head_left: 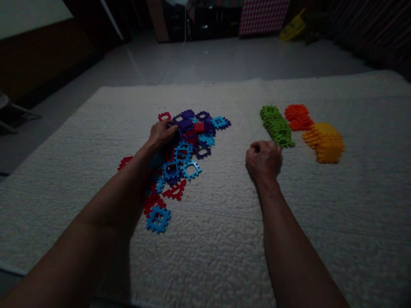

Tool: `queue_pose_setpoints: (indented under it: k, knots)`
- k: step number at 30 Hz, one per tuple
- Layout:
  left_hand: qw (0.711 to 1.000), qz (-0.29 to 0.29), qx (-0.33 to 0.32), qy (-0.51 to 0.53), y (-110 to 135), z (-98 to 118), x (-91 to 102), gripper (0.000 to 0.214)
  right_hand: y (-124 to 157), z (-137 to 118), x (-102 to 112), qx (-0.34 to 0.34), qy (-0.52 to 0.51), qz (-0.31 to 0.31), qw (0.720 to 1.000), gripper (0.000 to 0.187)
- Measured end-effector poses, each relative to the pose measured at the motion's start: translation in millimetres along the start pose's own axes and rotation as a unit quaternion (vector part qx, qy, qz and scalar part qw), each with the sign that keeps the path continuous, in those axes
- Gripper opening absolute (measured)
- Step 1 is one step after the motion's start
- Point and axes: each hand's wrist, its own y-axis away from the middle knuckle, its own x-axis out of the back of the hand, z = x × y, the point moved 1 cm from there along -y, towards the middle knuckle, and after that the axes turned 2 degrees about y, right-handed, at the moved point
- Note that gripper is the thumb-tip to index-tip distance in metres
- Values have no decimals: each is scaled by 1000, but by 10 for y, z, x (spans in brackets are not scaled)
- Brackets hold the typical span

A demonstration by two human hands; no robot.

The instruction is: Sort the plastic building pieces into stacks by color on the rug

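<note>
A loose heap of red, blue and purple interlocking tiles (189, 141) lies on a white quilted mat (224, 239). My left hand (163, 132) rests on the heap's left side with its fingers curled down over the tiles; what they grip is hidden. My right hand (263, 160) sits on the mat in a loose fist, just left of the near end of a green tile stack (276, 126). Nothing shows inside that fist. A single blue tile (158, 219) lies nearest me beside my left forearm.
An orange stack (298, 117) and a yellow stack (325, 142) lie right of the green one. The mat's far edge meets a pale tiled floor (199, 60). Dark furniture and a checked cloth (261, 16) stand at the back of the dim room.
</note>
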Motion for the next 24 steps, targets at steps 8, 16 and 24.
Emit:
queue_pose_setpoints:
  k: [8, 16, 24]
  knots:
    - [992, 107, 54, 45, -432, -247, 69, 47, -5, -10, 3, -1, 0, -8, 1000, 21]
    - [999, 18, 26, 9, -581, -71, -123, 44, -17, -26, 8, -10, 0, -16, 1000, 23]
    - [997, 29, -18, -74, -400, 373, -20, 45, -22, -32, 4, 3, 1, -1, 1000, 23]
